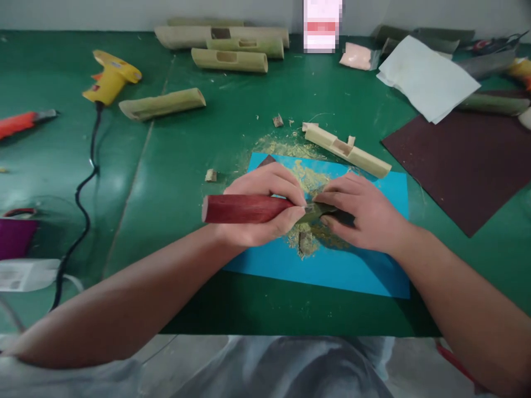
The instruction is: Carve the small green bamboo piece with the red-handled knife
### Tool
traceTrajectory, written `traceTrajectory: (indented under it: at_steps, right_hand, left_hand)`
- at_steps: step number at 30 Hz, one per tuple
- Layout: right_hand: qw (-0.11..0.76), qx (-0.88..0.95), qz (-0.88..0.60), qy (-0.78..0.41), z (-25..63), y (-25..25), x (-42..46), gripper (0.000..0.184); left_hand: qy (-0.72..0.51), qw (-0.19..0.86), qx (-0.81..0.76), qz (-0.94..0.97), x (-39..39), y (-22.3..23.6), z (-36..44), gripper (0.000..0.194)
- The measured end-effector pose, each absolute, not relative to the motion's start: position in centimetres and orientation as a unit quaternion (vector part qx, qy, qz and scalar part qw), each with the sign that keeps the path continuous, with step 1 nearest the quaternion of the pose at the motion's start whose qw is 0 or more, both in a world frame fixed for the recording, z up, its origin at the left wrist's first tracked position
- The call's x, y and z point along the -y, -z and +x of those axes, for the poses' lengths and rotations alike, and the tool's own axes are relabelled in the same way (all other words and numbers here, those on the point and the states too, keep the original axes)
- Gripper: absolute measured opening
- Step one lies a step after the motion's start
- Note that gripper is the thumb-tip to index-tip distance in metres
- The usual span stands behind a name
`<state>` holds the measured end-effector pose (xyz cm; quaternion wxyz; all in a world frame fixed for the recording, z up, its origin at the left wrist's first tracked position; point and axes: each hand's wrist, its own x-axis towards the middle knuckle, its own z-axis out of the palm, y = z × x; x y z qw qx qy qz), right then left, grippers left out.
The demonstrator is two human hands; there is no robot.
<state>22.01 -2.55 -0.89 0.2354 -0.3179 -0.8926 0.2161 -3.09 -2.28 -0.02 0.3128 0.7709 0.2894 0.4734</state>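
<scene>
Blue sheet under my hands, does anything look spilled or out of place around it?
Yes, pale shavings lie scattered across the blue sheet and past its far edge onto the green table, which looks like untidy spillover.

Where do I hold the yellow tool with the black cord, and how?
Probably best by the handle of the yellow tool, coming down from above: it seems to lie on its side, its handle slanting toward you. Keep clear of the orange trigger on its left and the black cord at the handle's end. A bamboo piece lies close on the right.
</scene>
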Motion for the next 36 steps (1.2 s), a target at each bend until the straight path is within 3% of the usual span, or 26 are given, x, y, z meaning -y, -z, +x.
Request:
traceTrajectory:
  at_steps: [36]
  right_hand:
    - [0.228,0.901,-0.314,-0.196,21.6,1.0,2.7,0.028]
  left_hand:
    - [-0.430,0.249,-0.266,0.826,2.0,-1.2,-3.0,0.010]
